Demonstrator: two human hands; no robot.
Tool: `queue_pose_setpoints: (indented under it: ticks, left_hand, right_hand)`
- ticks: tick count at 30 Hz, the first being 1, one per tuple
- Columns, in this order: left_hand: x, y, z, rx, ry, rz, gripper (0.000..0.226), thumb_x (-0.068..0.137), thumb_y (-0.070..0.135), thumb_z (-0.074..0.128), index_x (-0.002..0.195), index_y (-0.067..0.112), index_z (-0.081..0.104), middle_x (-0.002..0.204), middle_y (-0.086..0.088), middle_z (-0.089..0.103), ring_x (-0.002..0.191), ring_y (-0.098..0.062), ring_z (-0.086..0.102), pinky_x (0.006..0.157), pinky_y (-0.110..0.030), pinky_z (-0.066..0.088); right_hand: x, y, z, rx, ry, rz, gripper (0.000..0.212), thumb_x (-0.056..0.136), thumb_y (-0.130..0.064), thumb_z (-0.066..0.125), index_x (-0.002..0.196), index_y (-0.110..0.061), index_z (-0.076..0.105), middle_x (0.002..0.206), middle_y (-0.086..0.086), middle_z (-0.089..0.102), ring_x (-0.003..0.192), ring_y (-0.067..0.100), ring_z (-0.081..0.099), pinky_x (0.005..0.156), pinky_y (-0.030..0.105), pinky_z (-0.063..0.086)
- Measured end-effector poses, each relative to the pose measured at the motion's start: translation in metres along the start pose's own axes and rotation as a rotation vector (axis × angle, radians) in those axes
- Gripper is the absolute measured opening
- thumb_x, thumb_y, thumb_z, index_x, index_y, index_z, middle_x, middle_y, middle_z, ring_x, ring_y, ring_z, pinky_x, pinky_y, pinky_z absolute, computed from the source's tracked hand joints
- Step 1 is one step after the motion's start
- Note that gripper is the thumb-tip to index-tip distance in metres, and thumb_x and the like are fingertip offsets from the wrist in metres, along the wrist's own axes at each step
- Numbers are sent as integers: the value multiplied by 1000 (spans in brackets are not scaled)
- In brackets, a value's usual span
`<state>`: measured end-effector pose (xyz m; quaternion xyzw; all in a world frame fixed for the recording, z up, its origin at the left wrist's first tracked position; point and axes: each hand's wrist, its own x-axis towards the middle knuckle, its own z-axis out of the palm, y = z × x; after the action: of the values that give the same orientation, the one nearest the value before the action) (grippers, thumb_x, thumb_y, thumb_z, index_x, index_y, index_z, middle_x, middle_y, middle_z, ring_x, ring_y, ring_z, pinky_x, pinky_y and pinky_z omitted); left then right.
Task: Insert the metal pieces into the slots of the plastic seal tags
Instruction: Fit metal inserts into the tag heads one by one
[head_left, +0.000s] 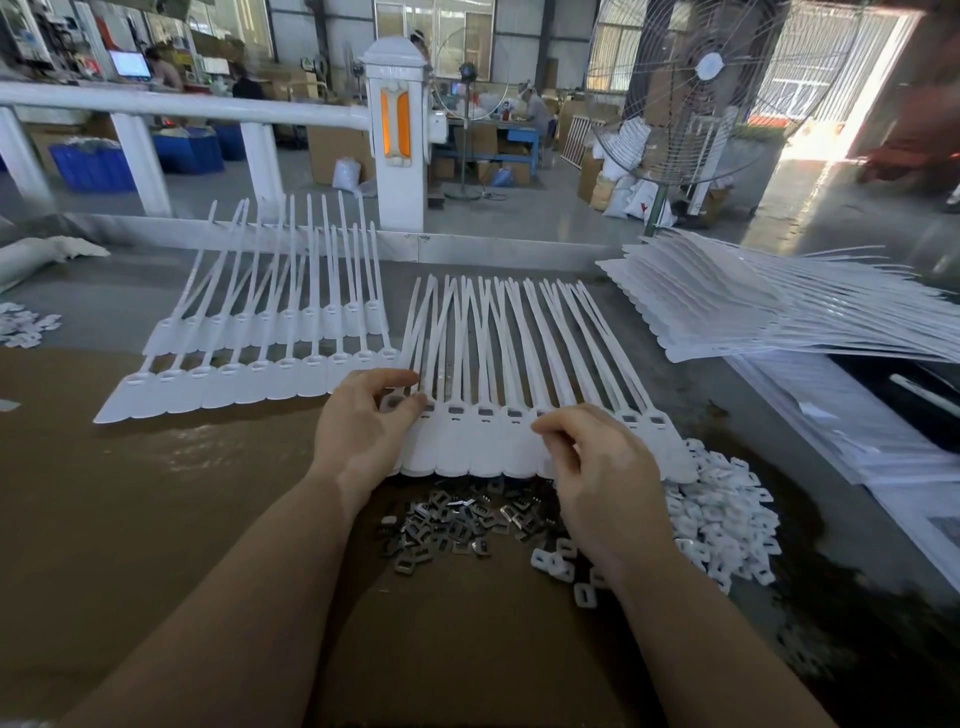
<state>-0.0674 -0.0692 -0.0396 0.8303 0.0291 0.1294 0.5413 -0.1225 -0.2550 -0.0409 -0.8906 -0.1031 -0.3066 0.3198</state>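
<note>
- Working at a row of white tags (519, 441) lying flat in front of us, we have the left hand (363, 426) at the row's left end and the right hand (597, 467) over its right half.
- Our left thumb and fingers pinch the head of the end tag; a dark piece seems to sit in its slot, though blur keeps us from being sure.
- Our right fingers are curled with thumb and forefinger tips together above a tag head; we cannot tell whether a metal piece is between them.
- Several heads in the row show dark slots, so we judge them already filled.
- Metal pieces (457, 525) lie in a loose heap just below the row, near our wrists: small, flat, shiny stamped rectangles with a window. We judge them light, stiff and slippery, best taken by the edges with fingertips.
- Tags look like thin moulded plastic: a broad flat flag, a boxy head, a long narrow tail. We expect them to be light and bendy, so hold at the head, not the tail.
- White caps (727, 509) are heaped just right of the metal pieces.
- Two more tag rows (249, 364) lie to the left, and a stack (727, 312) to the right.
- Brown cardboard (156, 493) covers the bench under the work.
</note>
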Motion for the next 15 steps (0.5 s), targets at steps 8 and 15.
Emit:
queue_pose_setpoints:
  ticks: [8,15]
  left_hand:
    - [0,1,0,1,6,-22,14,86,25,67,99,27,65,113,-3,60,106,-15,53,99,-35,43]
    - [0,0,0,24,11,-15,16,86,25,67,102,24,67,113,-3,59,103,-13,52,92,-27,41]
  right_hand:
    - [6,10,-8,-81,111,169,27,88,5,50,100,-10,70,97,2,70,97,19,61,97,36,35]
    - [4,14,-8,-171,26,217,28,89,-1,50,104,-15,68,102,1,69,105,18,57,99,33,25]
